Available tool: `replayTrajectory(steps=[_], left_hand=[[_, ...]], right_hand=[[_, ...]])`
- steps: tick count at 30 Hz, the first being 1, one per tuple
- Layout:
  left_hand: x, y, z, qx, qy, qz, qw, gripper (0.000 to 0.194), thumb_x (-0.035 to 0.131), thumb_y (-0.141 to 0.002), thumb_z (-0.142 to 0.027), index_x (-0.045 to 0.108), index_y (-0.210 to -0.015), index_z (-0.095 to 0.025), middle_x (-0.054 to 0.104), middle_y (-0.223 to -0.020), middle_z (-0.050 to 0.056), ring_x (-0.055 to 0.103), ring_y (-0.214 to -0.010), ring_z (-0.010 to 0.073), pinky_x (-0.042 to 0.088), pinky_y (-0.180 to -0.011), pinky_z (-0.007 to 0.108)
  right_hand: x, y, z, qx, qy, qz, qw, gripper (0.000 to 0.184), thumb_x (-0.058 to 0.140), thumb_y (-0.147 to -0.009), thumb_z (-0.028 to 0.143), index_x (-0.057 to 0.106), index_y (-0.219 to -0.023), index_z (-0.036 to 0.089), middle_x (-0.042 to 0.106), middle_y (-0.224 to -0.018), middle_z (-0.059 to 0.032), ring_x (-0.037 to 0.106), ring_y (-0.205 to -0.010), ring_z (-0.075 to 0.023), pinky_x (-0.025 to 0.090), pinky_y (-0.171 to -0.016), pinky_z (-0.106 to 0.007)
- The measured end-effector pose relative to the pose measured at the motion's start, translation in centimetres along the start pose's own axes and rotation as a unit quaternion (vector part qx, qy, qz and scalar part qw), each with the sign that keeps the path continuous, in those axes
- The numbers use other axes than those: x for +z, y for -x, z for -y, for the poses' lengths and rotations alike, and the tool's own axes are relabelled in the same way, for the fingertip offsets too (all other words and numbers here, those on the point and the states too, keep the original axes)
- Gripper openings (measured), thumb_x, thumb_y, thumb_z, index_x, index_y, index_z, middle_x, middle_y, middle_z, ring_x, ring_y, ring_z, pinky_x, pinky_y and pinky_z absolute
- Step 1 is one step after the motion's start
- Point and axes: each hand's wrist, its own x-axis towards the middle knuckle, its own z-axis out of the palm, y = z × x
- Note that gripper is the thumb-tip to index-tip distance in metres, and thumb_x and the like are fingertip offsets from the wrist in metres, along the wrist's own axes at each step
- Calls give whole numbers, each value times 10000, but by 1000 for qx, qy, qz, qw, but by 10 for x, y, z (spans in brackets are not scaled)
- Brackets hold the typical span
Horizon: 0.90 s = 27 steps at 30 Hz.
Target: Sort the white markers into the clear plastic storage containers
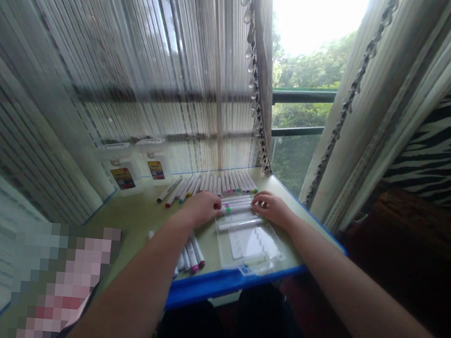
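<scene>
Tabletop by a curtained window. Clear plastic case lies flat near the front edge of the pale green table, latch side toward the wearer. Inside: several white-barrelled markers lying crosswise at the far end, with one loose marker lying apart, nearer the wearer.

Left hand: fingers curled at the left ends of the far group, beside pink and green marks. Right hand: thumb and fingers bent at the right ends. Cannot tell whether either hand grips a marker or only touches (fingertips blurred).

Beyond the case, a fanned row of markers with coloured ends toward the wearer. Another cluster of markers lies left of the case, partly hidden by the left forearm. Far left, two upright clear cases with labels stand before the string curtain.
</scene>
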Motion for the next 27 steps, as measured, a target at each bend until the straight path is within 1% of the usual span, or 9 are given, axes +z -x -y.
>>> replayTrajectory(steps=[6, 13, 16, 18, 22, 27], left_hand=[[2, -1, -1, 7, -10, -2, 1000, 203, 609, -738, -379, 690, -818, -211, 679, -880, 49, 592, -814, 170, 398, -703, 254], [-2, 2, -7, -12, -30, 0, 999, 200, 600, -746, -370, 691, -828, -213, 674, -903, 55, 594, -787, 172, 384, -649, 256], [-4, 3, -9, -15, -37, -6, 999, 205, 604, -749, -370, 701, -843, -216, 676, -911, 61, 598, -809, 183, 395, -658, 259], [-5, 4, -10, -13, -40, -4, 999, 208, 597, -758, -369, 711, -854, -223, 680, -924, 59, 601, -807, 175, 401, -667, 255], [-6, 4, -13, -8, -65, 12, 998, 202, 583, -774, -339, 730, -846, -221, 688, -909, 54, 608, -793, 159, 405, -672, 244], [-4, 3, -13, 3, -71, 4, 997, 214, 568, -782, -339, 735, -837, -218, 693, -895, 61, 614, -792, 163, 419, -683, 251]], right_hand=[[-1, 0, -4, 1, -7, -2, 1000, 149, 590, -745, 267, 677, -793, 155, 590, -915, -60, 559, -663, -95, 488, -647, -245], [-1, -1, -4, 21, -8, 0, 1000, 137, 600, -736, 251, 681, -785, 152, 593, -903, -59, 567, -671, -99, 492, -656, -248], [-1, -1, -2, 25, -8, -3, 1000, 150, 597, -739, 253, 685, -799, 146, 598, -892, -61, 572, -673, -103, 492, -659, -249], [-1, -1, -1, 26, -10, -5, 1000, 153, 601, -739, 254, 691, -804, 148, 605, -888, -61, 575, -672, -106, 492, -657, -249], [0, -3, -2, 42, -11, -9, 999, 124, 633, -718, 246, 718, -753, 164, 631, -877, -58, 568, -630, -97, 492, -637, -242], [-1, -5, -5, 50, -11, -14, 999, 110, 663, -697, 254, 738, -729, 180, 652, -880, -60, 562, -605, -95, 496, -637, -244]])
